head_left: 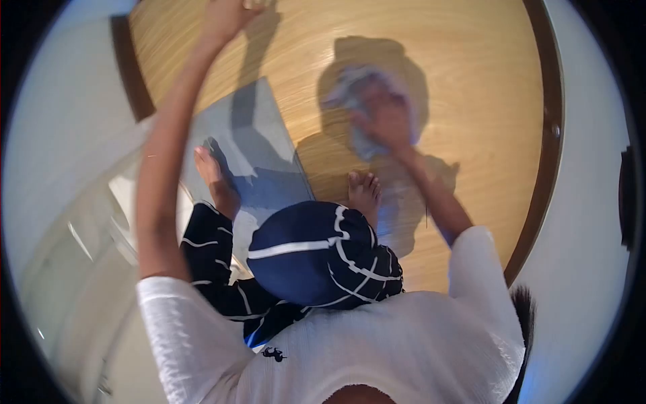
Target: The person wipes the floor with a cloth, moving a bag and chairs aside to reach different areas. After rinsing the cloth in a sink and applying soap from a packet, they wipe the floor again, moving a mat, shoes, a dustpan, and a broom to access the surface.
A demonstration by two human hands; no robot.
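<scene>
My right hand (389,118), smeared by motion, presses on a crumpled pale cloth (365,145) lying on the wood-grained floor (484,135). The cloth is light blue and lilac, and its edges stick out around my fingers. My left arm reaches far forward, to the top edge of the view. There my left hand (227,19) is partly cut off, its fingers curled in; whether anything is in them I cannot make out.
A grey mat (259,135) lies under my left foot (214,176); my right foot (364,192) is on the wood. Dark brown edging (553,101) and a white wall (589,128) bound the right side. Glass-like panels (74,249) stand at the left.
</scene>
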